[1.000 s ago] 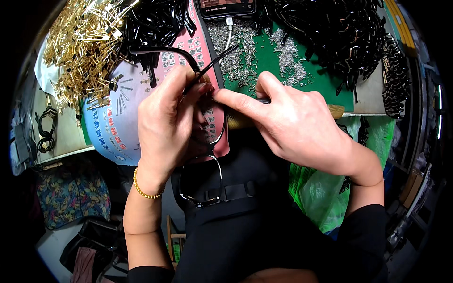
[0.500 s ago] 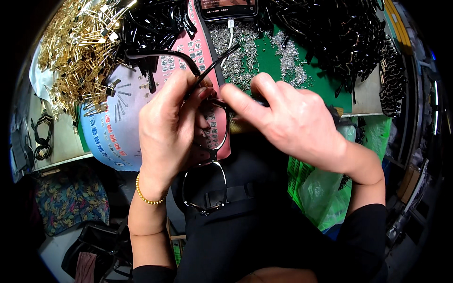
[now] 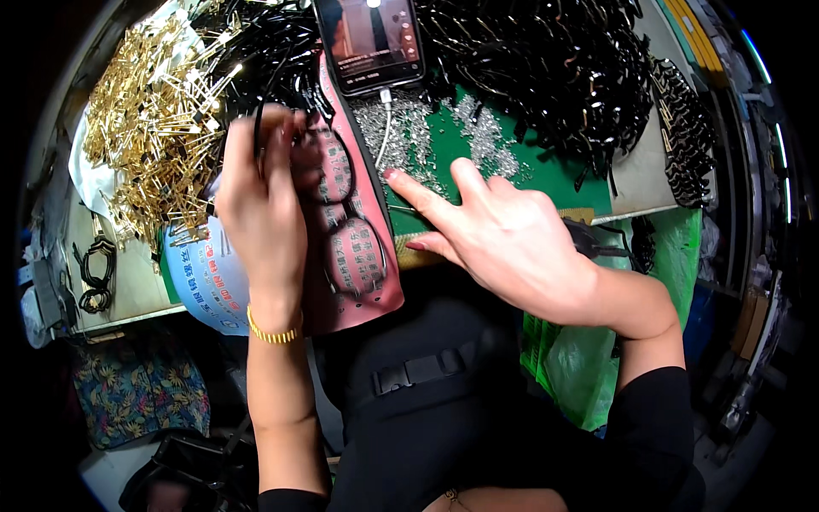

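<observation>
left hand (image 3: 263, 205) has its grip clamped on shiny black-rimmed eyeglasses (image 3: 347, 209); right hand (image 3: 508, 235), thumb and forefinger apart, can't tell its palm grip tbh

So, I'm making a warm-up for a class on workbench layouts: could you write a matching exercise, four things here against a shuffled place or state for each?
Things:
1. eyeglass frame
2. phone
3. small silvery bits
4. gold-coloured bracelet

Places or states:
A. scattered on the green surface
B. around the left wrist
C. at the left hand, over the pink sheet
D. lit, with a white cable plugged in

Right pairs: 1-C, 2-D, 3-A, 4-B
</observation>
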A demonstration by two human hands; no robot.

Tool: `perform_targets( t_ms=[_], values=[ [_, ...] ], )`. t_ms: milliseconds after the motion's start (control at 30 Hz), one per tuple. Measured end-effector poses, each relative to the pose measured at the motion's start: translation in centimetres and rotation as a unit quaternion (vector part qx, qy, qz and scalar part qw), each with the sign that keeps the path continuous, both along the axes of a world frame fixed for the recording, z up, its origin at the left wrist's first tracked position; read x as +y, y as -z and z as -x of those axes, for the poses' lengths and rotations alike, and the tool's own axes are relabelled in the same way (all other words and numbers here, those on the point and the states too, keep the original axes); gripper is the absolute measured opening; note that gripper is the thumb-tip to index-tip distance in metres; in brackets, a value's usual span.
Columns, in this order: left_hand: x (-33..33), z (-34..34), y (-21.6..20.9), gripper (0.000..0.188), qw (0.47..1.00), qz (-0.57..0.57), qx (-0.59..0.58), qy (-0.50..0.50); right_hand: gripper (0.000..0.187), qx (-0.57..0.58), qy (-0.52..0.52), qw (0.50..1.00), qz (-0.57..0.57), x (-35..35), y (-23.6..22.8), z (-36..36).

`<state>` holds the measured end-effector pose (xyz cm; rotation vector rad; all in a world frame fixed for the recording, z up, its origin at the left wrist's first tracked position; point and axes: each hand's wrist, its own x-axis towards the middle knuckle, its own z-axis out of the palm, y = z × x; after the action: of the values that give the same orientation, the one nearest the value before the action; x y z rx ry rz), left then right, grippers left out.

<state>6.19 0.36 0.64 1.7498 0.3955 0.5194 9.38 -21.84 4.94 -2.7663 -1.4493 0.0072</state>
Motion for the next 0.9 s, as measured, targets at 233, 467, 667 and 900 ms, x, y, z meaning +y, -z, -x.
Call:
perform_targets(
  t_ms=[233, 467, 667, 900],
  values=[
    [0.0, 0.4, 0.6, 0.038, 0.991, -0.036, -0.113, -0.063, 0.045, 0.103, 0.021, 0.994, -0.02, -3.9, -1.4, 0.4],
    [-0.3, 5.0, -0.8, 0.044, 0.973, 0.177, -0.129, -0.077, 0.043, 0.156, 0.033, 0.987, 0.012, -3.3, -1.5, 0.2],
    [0.6, 8.6, 1.0, 0.023, 0.979, -0.018, -0.137, -0.149, 0.046, 0.178, 0.031, 0.983, 0.036, -2.6, -1.6, -0.2],
    [1.7, 11.1, 2.7, 0.016, 0.964, -0.262, -0.011, -0.035, 0.05, 0.168, 0.021, 0.985, 0.018, -2.3, -1.2, -0.2]
  ],
)
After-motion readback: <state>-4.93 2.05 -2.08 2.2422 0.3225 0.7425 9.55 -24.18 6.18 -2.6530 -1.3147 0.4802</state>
